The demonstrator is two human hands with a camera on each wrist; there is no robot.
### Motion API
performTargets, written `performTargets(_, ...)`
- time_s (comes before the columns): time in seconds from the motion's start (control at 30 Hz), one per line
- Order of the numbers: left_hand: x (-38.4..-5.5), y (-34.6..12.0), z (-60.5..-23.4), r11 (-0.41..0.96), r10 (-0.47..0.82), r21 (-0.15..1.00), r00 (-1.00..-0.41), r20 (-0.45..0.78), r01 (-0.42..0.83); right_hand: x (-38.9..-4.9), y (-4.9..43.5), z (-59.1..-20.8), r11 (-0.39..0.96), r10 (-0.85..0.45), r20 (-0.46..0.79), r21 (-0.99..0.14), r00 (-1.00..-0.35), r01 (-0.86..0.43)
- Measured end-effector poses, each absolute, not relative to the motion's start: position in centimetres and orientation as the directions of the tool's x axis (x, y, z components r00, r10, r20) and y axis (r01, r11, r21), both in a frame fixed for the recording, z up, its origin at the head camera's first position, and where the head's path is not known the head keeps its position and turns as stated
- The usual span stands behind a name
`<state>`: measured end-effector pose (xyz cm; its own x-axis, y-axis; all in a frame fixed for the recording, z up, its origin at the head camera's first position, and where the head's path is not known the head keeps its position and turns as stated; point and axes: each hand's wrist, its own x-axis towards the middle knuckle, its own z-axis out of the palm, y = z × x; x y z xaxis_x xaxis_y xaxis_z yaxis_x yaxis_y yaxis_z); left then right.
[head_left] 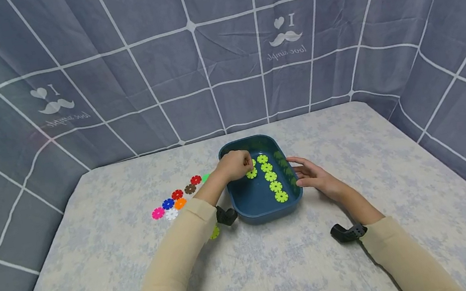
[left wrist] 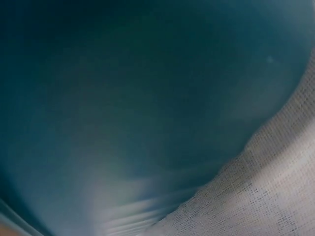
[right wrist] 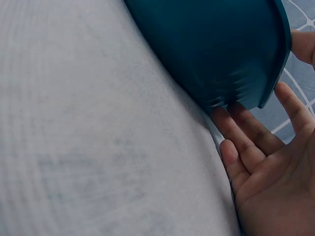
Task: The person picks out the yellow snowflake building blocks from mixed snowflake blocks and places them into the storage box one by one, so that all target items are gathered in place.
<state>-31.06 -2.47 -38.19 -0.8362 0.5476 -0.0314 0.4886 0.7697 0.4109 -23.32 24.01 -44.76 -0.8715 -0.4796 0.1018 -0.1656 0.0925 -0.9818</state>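
Observation:
Over the far left part of a dark teal plastic bin point(head_left: 251, 202), my left hand point(head_left: 234, 164) bends down with its fingers curled. Its fingertips pinch at a yellow-green flower-shaped disc point(head_left: 254, 162), which they partly cover. Just nearer lies another yellow-green disc point(head_left: 252, 174), and a row of several more point(head_left: 270, 176) runs along the bin's right side. My right hand point(head_left: 317, 179) rests its extended fingers against the outside of the bin's right wall. In the right wrist view, its fingertips point(right wrist: 237, 109) touch the teal wall. Only blurred teal plastic and pale cloth show in the left wrist view.
Left of the bin lie loose flower discs: pink point(head_left: 158, 213), blue point(head_left: 168, 203), orange point(head_left: 180, 203), brown point(head_left: 190, 189), red, white and green. Another yellow-green disc point(head_left: 215, 233) shows beside the left forearm. A grey checked curtain point(head_left: 228, 54) hangs behind the cloth-covered table point(head_left: 298, 267).

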Motion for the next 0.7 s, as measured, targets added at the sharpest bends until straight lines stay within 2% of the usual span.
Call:
performTargets(0.43,-31.76,-1.95,-38.87,0.808,0.544,0.322,-0.835,-0.086,0.494,-23.37,23.91,-44.87,0.075,-0.492,0.109,-0.983,-0.864,-0.167)
performTargets(0.7,-31.62,-1.75,-38.92,0.813,0.534,0.321,-0.842,-0.076,0.486,-23.27,23.9,-44.63,0.094,-0.476,0.092,-0.984,-0.874,-0.154)
